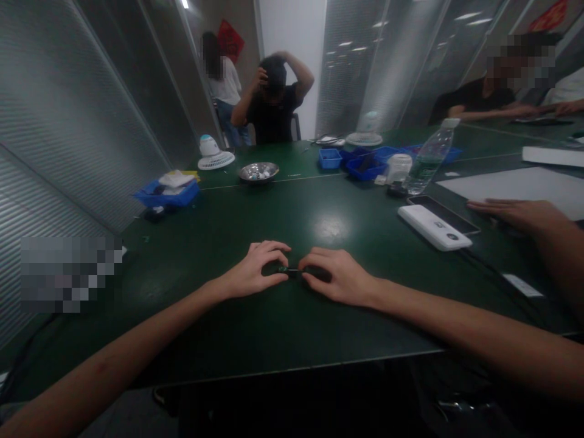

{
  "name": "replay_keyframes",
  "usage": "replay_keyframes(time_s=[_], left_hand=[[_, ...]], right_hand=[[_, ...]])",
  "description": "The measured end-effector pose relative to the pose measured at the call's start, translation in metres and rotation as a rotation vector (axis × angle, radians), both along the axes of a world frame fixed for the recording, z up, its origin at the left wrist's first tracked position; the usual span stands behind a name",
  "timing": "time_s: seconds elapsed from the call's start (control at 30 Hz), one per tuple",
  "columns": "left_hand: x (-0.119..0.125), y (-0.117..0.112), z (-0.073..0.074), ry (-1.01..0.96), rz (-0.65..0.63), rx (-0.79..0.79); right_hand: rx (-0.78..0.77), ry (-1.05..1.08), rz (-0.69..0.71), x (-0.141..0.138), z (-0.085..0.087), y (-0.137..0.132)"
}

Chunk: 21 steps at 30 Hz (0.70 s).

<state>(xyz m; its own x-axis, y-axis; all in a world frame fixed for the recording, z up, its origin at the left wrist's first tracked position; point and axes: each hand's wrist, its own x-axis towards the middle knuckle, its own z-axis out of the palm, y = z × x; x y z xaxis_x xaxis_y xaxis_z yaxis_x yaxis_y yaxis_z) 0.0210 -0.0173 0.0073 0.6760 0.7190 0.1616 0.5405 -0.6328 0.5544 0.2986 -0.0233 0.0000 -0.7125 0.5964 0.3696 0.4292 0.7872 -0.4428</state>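
Observation:
Both hands meet over the green table (237,328), near its front edge. Between the thumb and index finger of my left hand (255,269) is a small dark green piece (283,269), too small and blurred to name. A thin straight part runs from it towards my right hand (340,275). The thumb and fingertips of that hand are pinched together at the end of the thin part. Whether the thin part is joined to the dark piece or separate, I cannot tell. My right hand's side rests on or just above the tabletop.
A white power bank (431,228) with a cable and a phone (444,214) lie to the right, near another person's hand (511,213). Behind are a water bottle (431,159), blue bins (365,167), a metal bowl (258,173) and a blue tray (168,194).

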Motion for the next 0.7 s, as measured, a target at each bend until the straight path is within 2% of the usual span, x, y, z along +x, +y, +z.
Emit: replay_keyframes(time_s=[0.23, 0.4, 0.47, 0.6, 0.63, 0.7], left_hand=[[0.003, -0.001, 0.004, 0.032, -0.011, -0.008], [0.003, -0.001, 0.004, 0.007, -0.001, 0.002], [-0.001, 0.000, 0.004, -0.082, 0.065, 0.017], [-0.014, 0.004, 0.004, -0.357, 0.351, 0.089], [-0.017, 0.005, 0.004, -0.402, 0.390, 0.114], [-0.021, 0.005, 0.004, -0.444, 0.389, 0.159]], right_hand=[[0.026, -0.071, 0.061, -0.006, -0.001, 0.003], [0.029, -0.036, 0.017, -0.006, -0.001, 0.004], [0.019, 0.006, 0.001, -0.005, -0.001, 0.003], [-0.010, 0.056, -0.005, -0.002, 0.000, 0.002], [-0.012, 0.058, -0.005, -0.001, 0.000, 0.002], [-0.012, 0.058, -0.001, -0.001, 0.000, 0.001]])
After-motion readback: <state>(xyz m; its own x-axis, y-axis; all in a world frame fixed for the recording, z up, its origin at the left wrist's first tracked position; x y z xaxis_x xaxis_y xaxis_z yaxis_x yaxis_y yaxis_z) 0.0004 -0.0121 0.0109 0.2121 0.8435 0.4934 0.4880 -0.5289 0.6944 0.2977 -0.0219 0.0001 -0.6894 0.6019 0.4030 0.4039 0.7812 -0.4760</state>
